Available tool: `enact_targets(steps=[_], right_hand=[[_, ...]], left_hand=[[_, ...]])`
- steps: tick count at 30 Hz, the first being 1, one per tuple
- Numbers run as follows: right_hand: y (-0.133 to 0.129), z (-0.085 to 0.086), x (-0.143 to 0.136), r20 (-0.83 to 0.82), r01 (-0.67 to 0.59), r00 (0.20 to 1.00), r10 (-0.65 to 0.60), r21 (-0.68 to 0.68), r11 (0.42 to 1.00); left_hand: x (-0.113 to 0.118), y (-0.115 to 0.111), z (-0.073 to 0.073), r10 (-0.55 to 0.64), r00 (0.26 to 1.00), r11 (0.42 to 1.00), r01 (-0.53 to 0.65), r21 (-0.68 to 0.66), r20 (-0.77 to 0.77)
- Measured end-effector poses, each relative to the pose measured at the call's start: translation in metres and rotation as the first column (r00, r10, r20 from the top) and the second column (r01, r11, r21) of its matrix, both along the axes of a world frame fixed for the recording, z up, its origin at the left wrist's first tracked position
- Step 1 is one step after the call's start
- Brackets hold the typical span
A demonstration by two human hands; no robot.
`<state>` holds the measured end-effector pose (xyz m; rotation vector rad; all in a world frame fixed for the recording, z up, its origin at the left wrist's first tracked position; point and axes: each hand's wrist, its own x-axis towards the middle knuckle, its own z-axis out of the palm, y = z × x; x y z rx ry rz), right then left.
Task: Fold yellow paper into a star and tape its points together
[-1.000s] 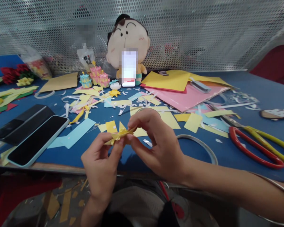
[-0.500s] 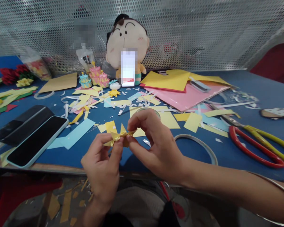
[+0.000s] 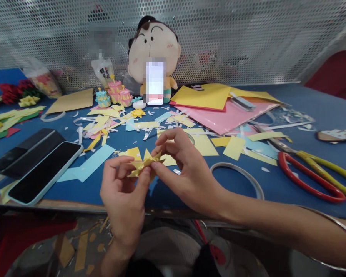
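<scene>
A yellow folded paper star [image 3: 147,163] with several pointed tips is held up over the front of the blue table. My left hand [image 3: 125,196] grips its lower left side, the thumb pressed on the near face. From the right, my right hand [image 3: 187,173] has its thumb against the star, with the index finger curled above it; the other fingertips are partly hidden. Behind the star lie a yellow paper piece [image 3: 135,153] and a pale yellow sheet [image 3: 204,144]. A smaller yellow paper star [image 3: 138,112] rests farther back among the scraps.
Red-and-yellow-handled scissors [image 3: 311,175] lie at right, near a tape roll ring [image 3: 242,173]. A phone [image 3: 46,173] is at front left. Behind stand a plush doll [image 3: 155,46], a lit phone [image 3: 155,80] and small paper cakes [image 3: 117,92]. Coloured sheets [image 3: 204,98] lie at back right.
The star has turned so that more of its points face up. My left fingers have loosened and lifted slightly, and my right thumb has shifted left onto the star.
</scene>
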<state>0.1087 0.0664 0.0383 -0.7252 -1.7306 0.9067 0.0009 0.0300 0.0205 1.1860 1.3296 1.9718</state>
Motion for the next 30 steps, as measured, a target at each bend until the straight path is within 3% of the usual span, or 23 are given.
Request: enact_targets(steps=[6, 13, 20, 23, 26, 30], right_hand=[[-0.001, 0.000, 0.001, -0.022, -0.019, 1.000, 0.018, -0.044, 0.999], [0.000, 0.001, 0.005, 0.169, -0.075, 0.985, 0.033, 0.249, 0.966], [-0.001, 0.004, 0.007, 0.259, -0.059, 0.964, -0.057, 0.421, 0.905], [0.000, 0.004, 0.006, 0.163, -0.023, 0.986, -0.033, 0.330, 0.944], [0.002, 0.002, 0.005, 0.033, -0.059, 0.998, 0.057, 0.092, 0.994], [0.002, 0.000, 0.003, -0.059, -0.121, 0.991, 0.117, -0.061, 0.991]], left_hand=[[0.001, -0.001, 0.000, -0.029, 0.999, 0.999, 0.027, 0.046, 0.045], [-0.013, -0.004, 0.002, -0.212, 0.975, 0.977, 0.209, -0.051, -0.061], [-0.015, -0.004, 0.005, -0.246, 0.957, 0.969, 0.241, -0.054, -0.154], [-0.015, -0.003, 0.003, -0.203, 0.972, 0.978, 0.208, 0.032, -0.118], [-0.014, -0.002, 0.001, -0.189, 0.979, 0.979, 0.194, 0.069, -0.074], [-0.013, -0.003, 0.001, -0.206, 0.976, 0.977, 0.209, 0.047, -0.067]])
